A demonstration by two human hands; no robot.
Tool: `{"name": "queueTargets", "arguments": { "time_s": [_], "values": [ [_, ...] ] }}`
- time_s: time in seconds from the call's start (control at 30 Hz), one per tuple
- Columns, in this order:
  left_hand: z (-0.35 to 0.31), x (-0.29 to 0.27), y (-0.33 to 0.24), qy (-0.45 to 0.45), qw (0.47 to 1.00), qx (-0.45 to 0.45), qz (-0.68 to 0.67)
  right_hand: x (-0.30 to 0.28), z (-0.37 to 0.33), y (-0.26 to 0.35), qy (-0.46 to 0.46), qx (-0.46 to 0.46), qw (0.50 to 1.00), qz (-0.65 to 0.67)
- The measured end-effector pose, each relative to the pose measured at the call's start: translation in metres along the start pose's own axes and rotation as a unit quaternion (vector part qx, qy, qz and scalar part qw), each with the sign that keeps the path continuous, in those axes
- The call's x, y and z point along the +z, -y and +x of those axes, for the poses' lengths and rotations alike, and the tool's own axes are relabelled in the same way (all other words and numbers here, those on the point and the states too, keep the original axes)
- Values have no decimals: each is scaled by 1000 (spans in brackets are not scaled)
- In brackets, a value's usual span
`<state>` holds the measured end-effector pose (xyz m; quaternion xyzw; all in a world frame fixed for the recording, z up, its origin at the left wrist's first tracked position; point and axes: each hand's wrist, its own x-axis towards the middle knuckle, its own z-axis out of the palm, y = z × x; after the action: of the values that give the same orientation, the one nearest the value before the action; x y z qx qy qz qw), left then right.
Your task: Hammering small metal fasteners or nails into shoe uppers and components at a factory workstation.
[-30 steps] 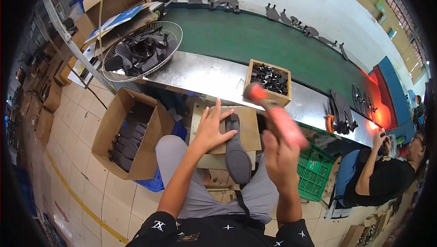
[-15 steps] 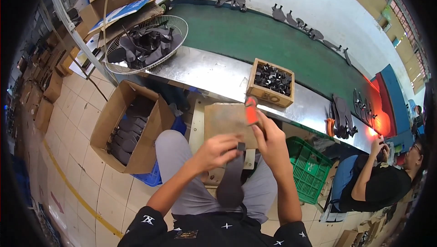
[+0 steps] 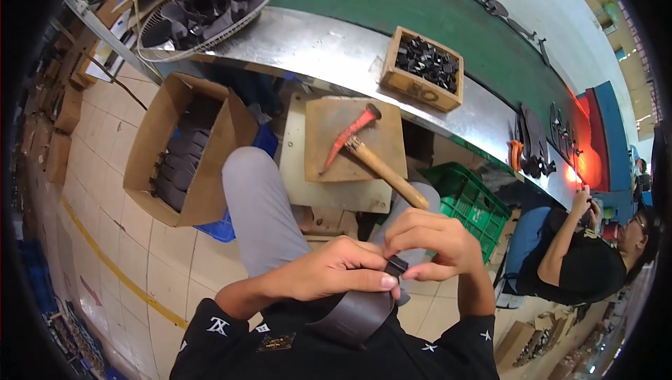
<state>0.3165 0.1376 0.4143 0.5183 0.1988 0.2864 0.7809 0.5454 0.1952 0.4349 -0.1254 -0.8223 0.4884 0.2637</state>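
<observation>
One dark sole [image 3: 353, 317] lies in the lower middle of the frame, close in front of the black shirt [image 3: 392, 352], its small black block [image 3: 396, 266] at the upper-right end. From that block the long axis slopes toward the lower left, the broad part curving below the left hand [image 3: 336, 268]. That hand is the nearer: its thumb and fingers are clamped on the sole beside the block. The right hand [image 3: 444, 240] comes in from the right, fingers bent, thumb just beside the block; I cannot tell whether its fingertips press on it. Above both hands, near the frame's middle, a hammer [image 3: 386, 171] rests on a tan board [image 3: 322, 142], handle end pointing lower right, near the right hand but apart from it.
</observation>
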Motion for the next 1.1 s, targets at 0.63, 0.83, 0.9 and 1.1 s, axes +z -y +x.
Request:
{"name": "queueTargets", "arguments": {
  "time_s": [0.63, 0.83, 0.9, 1.1],
  "values": [
    [-4, 18, 0, 203, 979, -13, 16, 10, -4, 18, 113, -144, 983, 14],
    [-1, 13, -3, 128, 990, -47, 29, -3, -33, -14, 17, -72, 997, -25],
    [3, 11, -3, 107, 993, -41, 28, -2, -47, -19, -41, -30, 998, 35],
    [-3, -17, -22, -204, 954, 76, 206, 32, -71, -41, -134, 129, 980, 66]
  ]
}}
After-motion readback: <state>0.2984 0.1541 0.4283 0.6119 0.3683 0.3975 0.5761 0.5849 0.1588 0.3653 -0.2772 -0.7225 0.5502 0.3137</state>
